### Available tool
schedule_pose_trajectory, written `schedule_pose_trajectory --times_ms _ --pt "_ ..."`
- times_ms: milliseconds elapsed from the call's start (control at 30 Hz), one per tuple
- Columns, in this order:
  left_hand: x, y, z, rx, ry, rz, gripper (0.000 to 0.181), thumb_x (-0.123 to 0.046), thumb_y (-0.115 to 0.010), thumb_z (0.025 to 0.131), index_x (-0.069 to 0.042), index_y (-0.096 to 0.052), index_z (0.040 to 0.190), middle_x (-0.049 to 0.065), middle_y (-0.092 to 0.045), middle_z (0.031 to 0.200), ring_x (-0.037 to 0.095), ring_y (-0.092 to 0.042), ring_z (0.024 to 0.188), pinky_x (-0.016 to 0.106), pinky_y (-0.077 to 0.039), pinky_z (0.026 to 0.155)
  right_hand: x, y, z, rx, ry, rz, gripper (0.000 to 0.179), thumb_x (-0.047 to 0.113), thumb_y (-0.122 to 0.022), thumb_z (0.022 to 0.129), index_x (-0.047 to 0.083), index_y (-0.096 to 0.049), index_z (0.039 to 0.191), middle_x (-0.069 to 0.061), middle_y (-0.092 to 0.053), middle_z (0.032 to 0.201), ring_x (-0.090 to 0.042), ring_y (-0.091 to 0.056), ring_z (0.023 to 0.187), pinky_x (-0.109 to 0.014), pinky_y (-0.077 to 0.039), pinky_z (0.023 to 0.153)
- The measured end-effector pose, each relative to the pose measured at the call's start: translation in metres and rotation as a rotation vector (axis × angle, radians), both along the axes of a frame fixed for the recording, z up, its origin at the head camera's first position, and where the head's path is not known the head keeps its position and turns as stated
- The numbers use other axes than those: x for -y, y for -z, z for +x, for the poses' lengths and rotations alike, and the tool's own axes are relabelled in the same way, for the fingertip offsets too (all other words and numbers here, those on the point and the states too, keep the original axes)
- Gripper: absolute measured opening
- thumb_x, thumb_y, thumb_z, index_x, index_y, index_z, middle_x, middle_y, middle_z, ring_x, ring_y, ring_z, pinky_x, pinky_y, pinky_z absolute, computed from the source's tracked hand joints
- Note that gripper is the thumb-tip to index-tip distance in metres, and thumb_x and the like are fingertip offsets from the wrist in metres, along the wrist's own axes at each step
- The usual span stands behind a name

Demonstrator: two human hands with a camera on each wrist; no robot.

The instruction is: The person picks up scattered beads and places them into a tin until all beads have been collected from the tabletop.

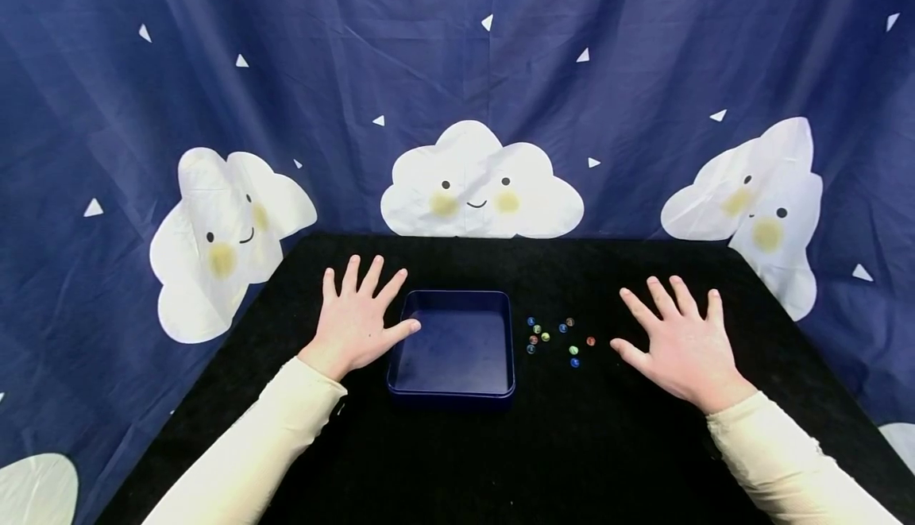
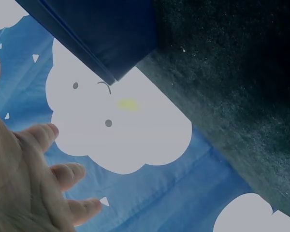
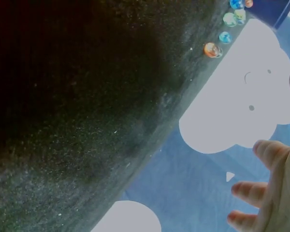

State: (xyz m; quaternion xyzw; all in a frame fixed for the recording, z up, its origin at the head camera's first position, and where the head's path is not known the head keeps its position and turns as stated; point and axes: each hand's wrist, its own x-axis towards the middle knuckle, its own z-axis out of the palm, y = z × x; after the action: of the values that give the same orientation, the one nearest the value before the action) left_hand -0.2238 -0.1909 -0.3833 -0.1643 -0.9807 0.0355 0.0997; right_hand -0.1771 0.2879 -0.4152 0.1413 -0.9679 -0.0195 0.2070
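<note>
My left hand [image 1: 355, 326] is spread palm down at the left side of a square dark blue tray [image 1: 452, 392], its thumb overlapping the tray's left rim in the head view. Several small glass marbles [image 1: 546, 337] in blue, green, yellow and orange lie scattered on the black cloth just right of the tray. Farther right, my right hand [image 1: 682, 350] is also spread, fingers straight, with its thumb pointing toward the marbles. Both hands hold nothing. In the right wrist view, an orange marble [image 3: 212, 50] and some others show near the tray's corner [image 3: 273, 12].
Black cloth [image 1: 457, 469] covers the table. Behind it and along both sides hangs a dark blue curtain [image 1: 429, 48] printed with smiling white clouds [image 1: 479, 175] and small white triangles. Cream sleeves [image 1: 264, 430] cover both forearms.
</note>
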Motion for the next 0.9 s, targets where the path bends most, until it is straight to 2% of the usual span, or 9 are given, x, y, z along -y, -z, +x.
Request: schedule_pose_trajectory --times_ms 300,433,533,667,733,800,900 --pt "-0.005 0.002 0.002 0.021 0.008 -0.012 0.092 -0.083 -0.043 0.087 -0.028 -0.032 0.16 0.016 -0.02 0.166 0.047 -0.008 0.15 0.071 -0.004 0.114 0.003 -0.001 0.001 -0.015 -0.02 -0.027 0.077 0.066 -0.063 0.085 0.017 -0.055 0.144 -0.024 -0.045 0.147 -0.047 -0.03 0.14 -0.079 -0.011 0.104" --pt "-0.006 0.004 0.002 0.008 0.014 0.01 0.091 -0.081 -0.047 0.087 -0.026 -0.034 0.159 0.018 -0.022 0.165 0.049 -0.013 0.149 0.07 -0.01 0.114 0.003 -0.005 0.0 -0.019 -0.03 -0.041 0.075 0.063 -0.064 0.085 0.016 -0.056 0.143 -0.023 -0.045 0.148 -0.046 -0.031 0.14 -0.078 -0.014 0.103" --pt "-0.007 0.005 0.002 0.006 0.018 0.055 0.088 -0.075 -0.053 0.088 -0.022 -0.037 0.158 0.02 -0.028 0.161 0.05 -0.023 0.145 0.068 -0.02 0.112 0.003 -0.006 -0.003 -0.012 -0.045 -0.073 0.07 0.058 -0.065 0.087 0.015 -0.056 0.142 -0.023 -0.045 0.148 -0.046 -0.033 0.138 -0.077 -0.018 0.102" --pt "-0.008 0.009 0.003 0.079 0.005 0.14 0.084 -0.067 -0.056 0.092 -0.015 -0.038 0.156 0.022 -0.042 0.153 0.047 -0.045 0.131 0.062 -0.041 0.102 0.004 -0.006 -0.005 0.016 -0.078 -0.162 0.064 0.05 -0.067 0.09 0.013 -0.057 0.141 -0.024 -0.046 0.146 -0.046 -0.038 0.134 -0.075 -0.023 0.101" --pt "-0.008 0.012 0.003 0.13 -0.01 0.193 0.082 -0.063 -0.057 0.093 -0.012 -0.039 0.155 0.021 -0.048 0.147 0.044 -0.053 0.124 0.059 -0.047 0.094 0.005 -0.006 -0.005 0.032 -0.091 -0.209 0.061 0.048 -0.067 0.091 0.013 -0.058 0.14 -0.024 -0.047 0.144 -0.046 -0.04 0.132 -0.072 -0.026 0.1" --pt "-0.008 0.014 0.003 0.181 -0.03 0.244 0.08 -0.06 -0.058 0.094 -0.01 -0.04 0.154 0.02 -0.051 0.144 0.042 -0.057 0.12 0.058 -0.049 0.091 0.006 -0.005 -0.006 0.047 -0.099 -0.243 0.057 0.047 -0.067 0.092 0.013 -0.06 0.137 -0.023 -0.05 0.142 -0.046 -0.043 0.129 -0.07 -0.029 0.1" --pt "-0.008 0.019 0.0 0.241 -0.063 0.317 0.077 -0.057 -0.059 0.095 -0.009 -0.042 0.152 0.018 -0.053 0.143 0.04 -0.057 0.122 0.059 -0.048 0.094 0.007 -0.004 -0.009 0.059 -0.11 -0.271 0.052 0.045 -0.068 0.092 0.011 -0.064 0.132 -0.02 -0.055 0.135 -0.045 -0.049 0.123 -0.066 -0.035 0.096"
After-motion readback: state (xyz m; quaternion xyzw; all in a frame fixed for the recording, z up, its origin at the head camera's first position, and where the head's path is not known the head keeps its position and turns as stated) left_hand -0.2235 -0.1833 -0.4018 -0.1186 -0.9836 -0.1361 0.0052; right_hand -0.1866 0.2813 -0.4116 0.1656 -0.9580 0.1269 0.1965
